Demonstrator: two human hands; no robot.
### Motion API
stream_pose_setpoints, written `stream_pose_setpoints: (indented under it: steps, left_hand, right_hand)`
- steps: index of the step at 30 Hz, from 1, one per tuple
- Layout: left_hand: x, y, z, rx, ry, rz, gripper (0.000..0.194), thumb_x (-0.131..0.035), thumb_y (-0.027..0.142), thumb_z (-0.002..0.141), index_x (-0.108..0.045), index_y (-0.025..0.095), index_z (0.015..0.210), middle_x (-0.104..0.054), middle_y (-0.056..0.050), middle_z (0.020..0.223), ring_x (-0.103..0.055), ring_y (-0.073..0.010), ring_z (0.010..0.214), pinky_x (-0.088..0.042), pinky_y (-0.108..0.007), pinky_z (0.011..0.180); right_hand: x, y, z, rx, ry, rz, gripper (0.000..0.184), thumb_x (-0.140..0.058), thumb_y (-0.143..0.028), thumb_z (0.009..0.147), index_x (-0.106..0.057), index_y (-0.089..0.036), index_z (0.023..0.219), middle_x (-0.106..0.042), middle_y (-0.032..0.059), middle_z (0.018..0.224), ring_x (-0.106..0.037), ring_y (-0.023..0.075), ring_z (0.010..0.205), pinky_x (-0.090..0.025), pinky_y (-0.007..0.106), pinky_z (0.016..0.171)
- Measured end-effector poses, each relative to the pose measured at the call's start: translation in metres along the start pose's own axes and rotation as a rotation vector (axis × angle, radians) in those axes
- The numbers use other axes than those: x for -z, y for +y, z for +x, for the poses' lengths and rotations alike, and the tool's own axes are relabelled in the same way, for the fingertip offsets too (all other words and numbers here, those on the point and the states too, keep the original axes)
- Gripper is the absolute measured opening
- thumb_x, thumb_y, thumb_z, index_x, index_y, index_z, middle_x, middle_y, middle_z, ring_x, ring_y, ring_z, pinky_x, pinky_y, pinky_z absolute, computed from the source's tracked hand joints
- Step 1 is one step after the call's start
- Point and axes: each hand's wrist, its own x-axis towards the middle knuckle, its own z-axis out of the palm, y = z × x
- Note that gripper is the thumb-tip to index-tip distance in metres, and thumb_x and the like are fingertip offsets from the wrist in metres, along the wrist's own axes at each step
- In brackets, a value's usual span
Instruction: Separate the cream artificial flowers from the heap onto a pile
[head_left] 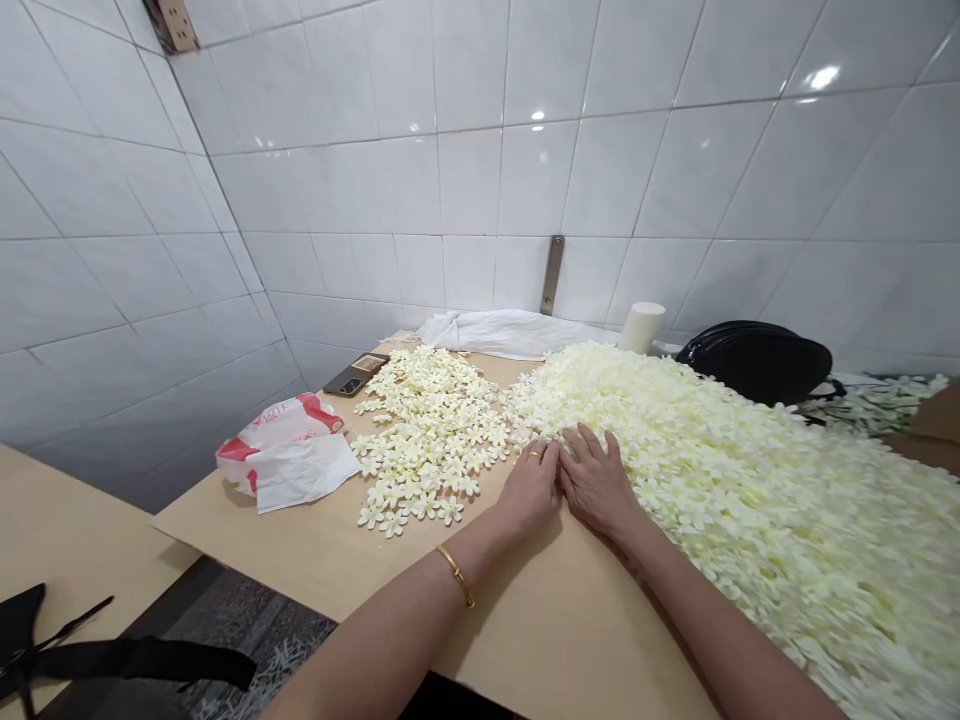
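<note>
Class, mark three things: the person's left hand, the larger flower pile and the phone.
Left hand (531, 486), head view: back of the hand.
Larger flower pile (750, 490), head view: middle of its surface.
Phone (358, 374), head view: its upturned back.

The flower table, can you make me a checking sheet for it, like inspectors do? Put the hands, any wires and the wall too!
Surface: tan tabletop, bare near the forearms.
Things being handled: small heap of white blossoms at left; large heap of white blossoms at right.
Clutter: phone, tissue pack, white cloth, white cylinder, black bag.
Hands: left hand and right hand together beside the large heap; any grip is hidden.
Cables: nothing seen; black strap at lower left.
Surroundings: tiled wall, metal bracket.
</note>
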Motion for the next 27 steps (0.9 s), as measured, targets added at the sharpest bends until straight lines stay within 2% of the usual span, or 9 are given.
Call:
stream_pose_setpoints:
  steps: [3,7,10,12,16,21,23,25,27]
  left_hand:
    - [0.011,-0.003,-0.001,0.004,0.044,-0.02,0.033,-0.044,0.008,0.071,-0.05,0.015,0.103,-0.055,-0.011,0.103,-0.049,-0.0198,0.096,-0.043,-0.033,0.084]
    - [0.038,-0.02,-0.004,0.118,0.128,0.094,0.023,-0.04,0.006,0.074,-0.056,0.016,0.088,-0.058,-0.008,0.089,-0.047,-0.0203,0.091,-0.042,-0.034,0.08]
    - [0.051,-0.031,-0.008,0.132,0.11,0.115,0.017,-0.044,0.01,0.075,-0.059,0.017,0.075,-0.059,-0.007,0.079,-0.046,-0.0215,0.085,-0.041,-0.036,0.078]
    - [0.05,-0.033,-0.012,0.108,0.068,0.123,0.015,-0.047,0.012,0.074,-0.06,0.018,0.071,-0.06,-0.006,0.076,-0.045,-0.021,0.082,-0.04,-0.035,0.077]
    - [0.04,-0.023,-0.017,0.033,-0.007,0.201,0.015,-0.05,0.017,0.074,-0.064,0.019,0.079,-0.059,-0.006,0.081,-0.045,-0.0205,0.08,-0.039,-0.034,0.076]
    - [0.037,-0.017,-0.014,0.051,-0.094,0.255,0.017,-0.047,0.015,0.075,-0.064,0.018,0.074,-0.058,-0.007,0.081,-0.046,-0.021,0.083,-0.038,-0.033,0.076]
    - [0.038,-0.018,-0.011,0.041,-0.12,0.248,0.017,-0.047,0.017,0.075,-0.064,0.018,0.078,-0.057,-0.007,0.083,-0.047,-0.0211,0.083,-0.038,-0.034,0.076]
    - [0.04,-0.02,-0.009,0.031,-0.15,0.236,0.017,-0.05,0.024,0.076,-0.065,0.018,0.081,-0.055,-0.007,0.082,-0.048,-0.0208,0.08,-0.038,-0.034,0.074]
    - [0.042,-0.02,-0.008,0.028,-0.181,0.241,0.02,-0.053,0.034,0.074,-0.065,0.019,0.08,-0.054,-0.007,0.08,-0.049,-0.0206,0.078,-0.039,-0.033,0.073]
  right_hand:
    - [0.007,-0.004,-0.002,-0.014,-0.006,0.025,0.034,-0.035,-0.025,0.085,-0.057,-0.018,0.111,-0.054,0.0088,0.12,-0.038,0.0302,0.116,-0.019,0.048,0.094]
    - [0.019,-0.01,-0.007,-0.014,-0.006,0.046,0.034,-0.033,-0.03,0.087,-0.057,-0.02,0.11,-0.053,0.0082,0.121,-0.036,0.0298,0.117,-0.018,0.048,0.095]
    - [0.024,-0.013,-0.008,-0.001,0.018,0.06,0.033,-0.034,-0.031,0.087,-0.058,-0.02,0.108,-0.054,0.0082,0.12,-0.035,0.0292,0.116,-0.017,0.047,0.095]
    - [0.027,-0.016,-0.009,0.007,0.055,0.067,0.032,-0.035,-0.03,0.087,-0.059,-0.019,0.107,-0.054,0.0085,0.119,-0.037,0.0286,0.115,-0.018,0.046,0.095]
    - [0.04,-0.02,-0.019,0.013,0.112,0.071,0.03,-0.037,-0.026,0.086,-0.06,-0.019,0.104,-0.056,0.0094,0.115,-0.038,0.0275,0.113,-0.019,0.044,0.095]
    - [0.058,-0.013,-0.046,-0.027,0.15,0.076,0.028,-0.04,-0.017,0.082,-0.058,-0.016,0.103,-0.057,0.0097,0.112,-0.037,0.0261,0.113,-0.02,0.041,0.094]
    - [0.059,-0.009,-0.054,-0.051,0.148,0.056,0.03,-0.043,-0.008,0.075,-0.059,-0.014,0.1,-0.061,0.0102,0.1,-0.042,0.0252,0.104,-0.024,0.038,0.089]
    - [0.058,-0.007,-0.056,-0.082,0.12,0.035,0.032,-0.044,-0.002,0.069,-0.06,-0.012,0.096,-0.062,0.0089,0.081,-0.047,0.0226,0.087,-0.028,0.035,0.081]
    - [0.055,-0.009,-0.052,-0.118,0.08,0.044,0.029,-0.043,-0.001,0.069,-0.06,-0.012,0.091,-0.059,0.0061,0.066,-0.047,0.0197,0.072,-0.029,0.033,0.073]
